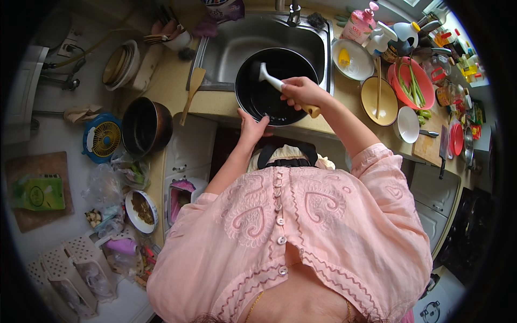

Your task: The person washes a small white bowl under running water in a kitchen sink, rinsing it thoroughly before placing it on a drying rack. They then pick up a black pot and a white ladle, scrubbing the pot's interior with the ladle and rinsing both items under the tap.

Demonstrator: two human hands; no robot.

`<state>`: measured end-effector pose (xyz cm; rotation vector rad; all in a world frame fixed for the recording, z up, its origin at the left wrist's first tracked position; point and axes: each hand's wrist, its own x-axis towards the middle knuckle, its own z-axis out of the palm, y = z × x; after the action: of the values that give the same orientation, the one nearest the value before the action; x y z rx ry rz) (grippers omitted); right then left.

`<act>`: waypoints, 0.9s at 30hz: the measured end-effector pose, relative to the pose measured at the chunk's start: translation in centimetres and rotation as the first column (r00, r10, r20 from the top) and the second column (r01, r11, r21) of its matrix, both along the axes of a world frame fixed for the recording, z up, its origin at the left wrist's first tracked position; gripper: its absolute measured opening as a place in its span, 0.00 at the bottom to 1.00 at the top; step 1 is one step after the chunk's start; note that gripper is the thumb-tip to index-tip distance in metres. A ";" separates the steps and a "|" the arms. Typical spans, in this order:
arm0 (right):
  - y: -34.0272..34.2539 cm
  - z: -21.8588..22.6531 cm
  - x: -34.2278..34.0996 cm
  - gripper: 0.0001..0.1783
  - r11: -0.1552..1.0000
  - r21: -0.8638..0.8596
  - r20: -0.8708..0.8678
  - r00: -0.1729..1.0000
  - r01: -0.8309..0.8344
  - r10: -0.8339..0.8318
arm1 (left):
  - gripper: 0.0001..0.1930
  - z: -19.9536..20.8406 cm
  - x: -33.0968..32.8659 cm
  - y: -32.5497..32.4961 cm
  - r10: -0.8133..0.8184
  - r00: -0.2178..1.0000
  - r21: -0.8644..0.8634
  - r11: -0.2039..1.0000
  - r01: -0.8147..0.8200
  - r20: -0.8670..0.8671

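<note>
A round black pan (245, 89) is tilted toward me at the sink's near edge. Its dark inside faces me, with a few small white specks or droplets low on the wall. At its near-left rim my left hand (253, 129) grips it, thumb over the edge and fingers on the outer side. My right hand (304, 92) is closed around the handle of a dish brush (272, 79), white toward the head and tan at the end. The brush head is over the pan's inside; its bristles are dark against the black and hard to make out.
Behind the pan lies the steel sink (215, 46) with its faucet (293, 15). A wooden spatula (193, 89) and a dark pot (146, 126) stand left. To the right are a white bowl (366, 70), yellow bowl (371, 110), red basin (425, 94), knife (444, 148) and bottles.
</note>
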<state>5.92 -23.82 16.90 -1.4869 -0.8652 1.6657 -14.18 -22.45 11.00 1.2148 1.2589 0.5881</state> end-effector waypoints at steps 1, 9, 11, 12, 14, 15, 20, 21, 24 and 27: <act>-0.7 1.4 -0.6 0.20 0.993 0.036 0.174 0.979 -0.116 0.108 | 0.36 0.7 0.3 0.0 0.040 0.998 -0.059 0.998 -0.037 0.045; -0.1 0.5 -0.3 0.19 0.994 -0.014 -0.062 0.993 0.104 -0.105 | 0.36 0.3 -0.5 0.8 -0.065 0.998 0.150 0.987 0.065 -0.009; -0.6 1.3 -0.4 0.21 0.998 0.066 0.108 0.994 0.007 -0.014 | 0.37 0.4 -0.6 0.3 -0.052 0.999 0.091 0.994 0.053 -0.014; -1.2 1.7 -0.9 0.23 0.988 0.064 0.163 0.978 -0.141 0.129 | 0.37 -0.1 -0.7 1.1 -0.053 0.999 0.030 0.998 0.052 0.012; -1.5 1.6 -1.0 0.25 0.903 0.078 0.313 0.871 -0.422 0.379 | 0.37 -1.6 -1.1 2.6 -0.068 0.996 0.000 0.998 0.068 0.057; -1.4 2.4 -0.8 0.24 0.940 0.041 0.269 0.910 -0.339 0.316 | 0.36 -1.3 -1.1 2.9 -0.083 0.992 0.009 0.997 0.082 0.095; 0.4 0.1 0.4 0.22 0.997 -0.015 0.112 0.990 -0.079 0.080 | 0.35 -1.4 -1.4 3.9 -0.142 0.982 0.006 0.990 0.143 0.126; -0.1 0.8 -0.8 0.21 0.981 0.006 0.246 0.951 -0.193 0.186 | 0.35 -1.5 -1.5 4.4 -0.136 0.987 0.012 0.991 0.136 0.081; -0.9 -0.6 -1.6 0.21 0.833 -0.040 0.490 0.716 -0.552 0.498 | 0.38 -3.8 -2.2 5.0 -0.098 0.994 0.171 0.980 0.103 -0.037; 0.3 -1.2 -1.1 0.22 0.967 -0.042 0.182 0.949 -0.253 0.256 | 0.40 -3.7 -1.1 1.8 0.013 0.995 0.497 0.867 0.036 -0.096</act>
<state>4.81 -23.53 15.71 -1.6183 -1.1901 1.7391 -15.25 -20.69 7.28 1.6958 1.2151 0.8922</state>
